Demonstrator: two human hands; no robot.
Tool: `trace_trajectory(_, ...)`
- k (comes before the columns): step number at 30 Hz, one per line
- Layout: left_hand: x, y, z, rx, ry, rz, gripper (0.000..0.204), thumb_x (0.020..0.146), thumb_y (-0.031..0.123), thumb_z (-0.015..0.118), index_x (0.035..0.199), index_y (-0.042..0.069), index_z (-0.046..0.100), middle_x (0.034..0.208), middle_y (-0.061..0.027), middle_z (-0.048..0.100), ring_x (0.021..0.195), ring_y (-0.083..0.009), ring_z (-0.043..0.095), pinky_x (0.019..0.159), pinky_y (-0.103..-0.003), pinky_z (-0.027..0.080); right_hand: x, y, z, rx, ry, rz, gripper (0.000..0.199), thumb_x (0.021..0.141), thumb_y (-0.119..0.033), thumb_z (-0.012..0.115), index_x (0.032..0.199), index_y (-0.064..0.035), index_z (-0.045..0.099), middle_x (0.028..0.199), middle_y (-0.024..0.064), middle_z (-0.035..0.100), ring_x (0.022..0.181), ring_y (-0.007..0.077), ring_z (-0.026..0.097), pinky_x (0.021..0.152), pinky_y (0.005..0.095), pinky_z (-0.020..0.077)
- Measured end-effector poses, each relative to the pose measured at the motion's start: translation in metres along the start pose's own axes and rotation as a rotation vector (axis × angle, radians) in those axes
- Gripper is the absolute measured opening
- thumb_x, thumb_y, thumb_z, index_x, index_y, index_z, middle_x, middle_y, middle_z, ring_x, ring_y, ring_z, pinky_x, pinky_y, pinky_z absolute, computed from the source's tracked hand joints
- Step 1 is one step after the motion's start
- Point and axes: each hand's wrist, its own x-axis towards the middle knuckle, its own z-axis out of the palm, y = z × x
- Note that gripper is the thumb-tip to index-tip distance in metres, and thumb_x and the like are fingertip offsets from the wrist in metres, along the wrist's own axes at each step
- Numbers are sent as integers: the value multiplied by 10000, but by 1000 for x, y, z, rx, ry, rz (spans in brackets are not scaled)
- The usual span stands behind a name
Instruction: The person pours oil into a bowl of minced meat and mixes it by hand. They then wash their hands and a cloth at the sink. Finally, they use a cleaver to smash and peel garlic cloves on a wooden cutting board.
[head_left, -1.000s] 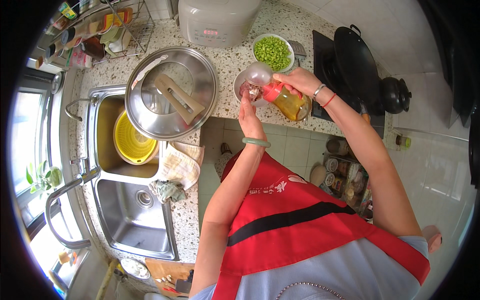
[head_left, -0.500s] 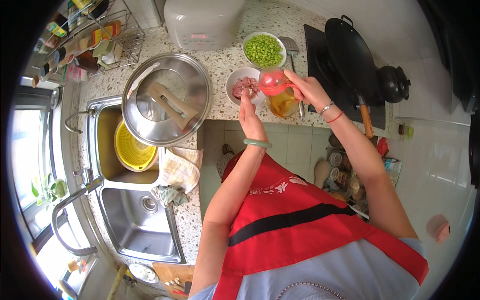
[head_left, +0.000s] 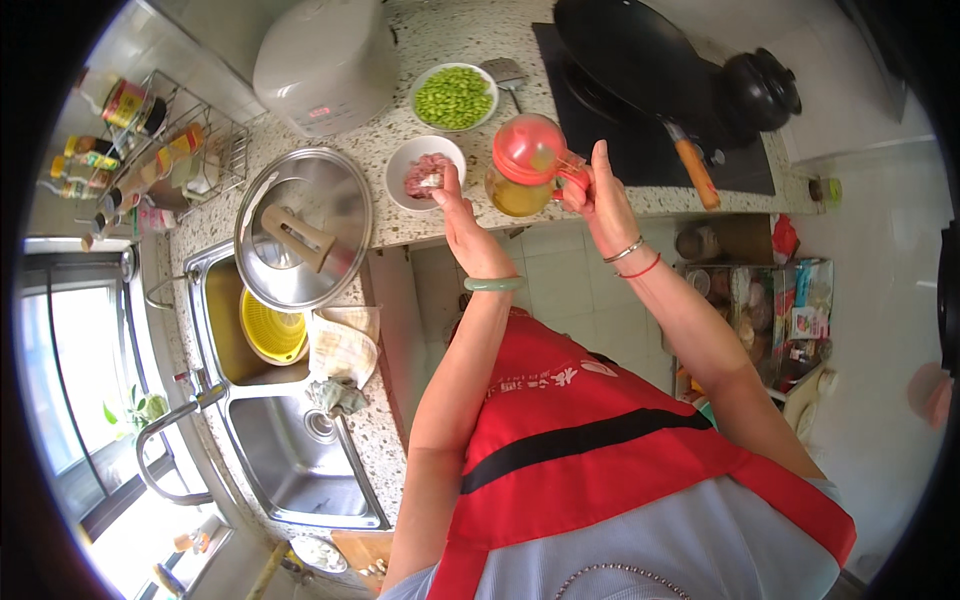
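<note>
My right hand grips the handle of an oil jug, a clear vessel with a red see-through lid and yellow oil inside. The jug is over the counter's front edge, just right of a white bowl. Pieces of raw pinkish meat lie in that bowl, with a small whitish patch at their near side. My left hand, seen edge-on, reaches to the bowl's near right rim with fingers extended and nothing visible in them. Whether it touches the rim is unclear.
Behind stand a bowl of green beans, a spatula and a rice cooker. A black wok and dark pot are right. Left, a large steel lid lies beside the sink holding a yellow colander.
The view has shifted, so the counter things appear further left. My right hand has drawn the oil jug away from the meat bowl's rim. My left hand stays by the bowl.
</note>
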Motion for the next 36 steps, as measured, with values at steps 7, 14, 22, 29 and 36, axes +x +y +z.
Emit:
trace_trajectory(7, -102, -4, 63, 42, -121, 74, 718, 1001, 526, 218, 1426, -47, 305, 1496, -157, 308, 1413, -219, 232, 1165, -376, 131, -88, -22, -80, 51, 53, -91, 652, 969, -622, 240, 558, -125, 335, 557, -13, 352, 573, 109, 347, 628, 254, 332)
trace_trajectory(14, -223, -30, 117, 67, -288, 16, 697, 1008, 513, 196, 1431, -32, 300, 1504, -141, 298, 1419, -214, 214, 1166, -373, 123, -191, -17, -180, 93, 190, -142, 626, 988, -583, 234, 584, -122, 362, 599, -14, 369, 595, 107, 347, 667, 252, 355)
trace_trajectory(22, -318, -85, 206, 54, -608, -152, 692, 1007, 514, 215, 1434, -25, 293, 1517, -126, 276, 1422, -218, 208, 1161, -381, 128, -259, -8, -310, 171, 538, -210, 642, 985, -569, 291, 571, -94, 414, 577, -2, 407, 591, 101, 367, 590, 244, 303)
trace_trajectory(29, -361, -157, 304, 18, -801, -346, 722, 997, 539, 227, 1436, -30, 292, 1518, -132, 270, 1419, -220, 215, 1160, -392, 149, -263, -13, -417, 213, 810, -295, 641, 974, -584, 319, 562, -100, 408, 577, -3, 413, 565, 108, 357, 564, 257, 302)
trace_trajectory(36, -378, -216, 424, 27, -970, -376, 779, 972, 588, 263, 1456, -23, 241, 1539, -138, 219, 1439, -227, 152, 1159, -428, 82, -230, -38, -541, 256, 974, -321, 634, 967, -584, 341, 550, -111, 401, 558, -10, 397, 536, 107, 338, 532, 257, 283)
